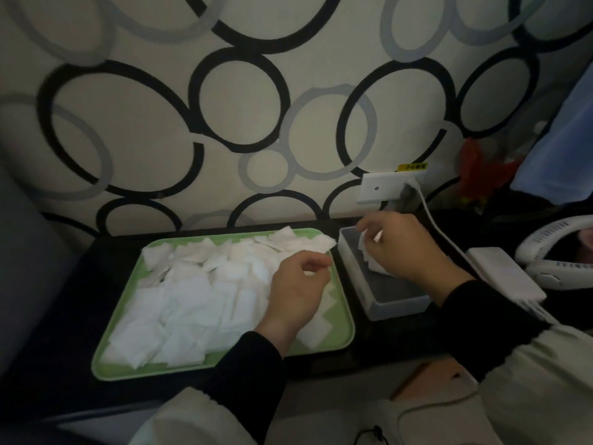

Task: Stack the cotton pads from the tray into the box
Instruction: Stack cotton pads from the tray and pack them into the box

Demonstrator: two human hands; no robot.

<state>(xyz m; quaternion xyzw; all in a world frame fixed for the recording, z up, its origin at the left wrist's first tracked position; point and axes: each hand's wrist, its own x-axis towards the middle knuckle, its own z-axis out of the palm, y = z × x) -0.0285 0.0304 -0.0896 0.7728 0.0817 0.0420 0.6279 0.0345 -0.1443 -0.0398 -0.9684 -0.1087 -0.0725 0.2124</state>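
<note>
Step in hand: right hand (pixel 407 248) seating a batch in the box (pixel 396 305), while left hand (pixel 296 284) goes for the next pad.

Right fingers are clenched round a held stack (pixel 369 256), which sits in the box's upper end, near the far wall. Left fingers are curled over the loose cotton pads (pixel 192 300) in the green tray (pixel 224 364). Thumb and forefinger are close together, but I can't tell if they pinch a pad.

Doing it well, as I judge it:
- Square the held stack's edges against the box's far wall before letting go.
- Keep the pads flush and pressed together so they don't fan out.
- The left hand should lift single pads off the top of the heap, not drag a clump.

Orientation:
- The box's long axis runs from upper left to lower right of the frame. Its lower part looks unfilled.
- The held stack seems to stand on edge and tilted. Exact facing is blurred.
- The tray's long axis runs left-right, and it lies just left of the box on the dark table (pixel 64 316).
- The heap's pads lie flat at mixed angles, and most are not yet moved.
</note>
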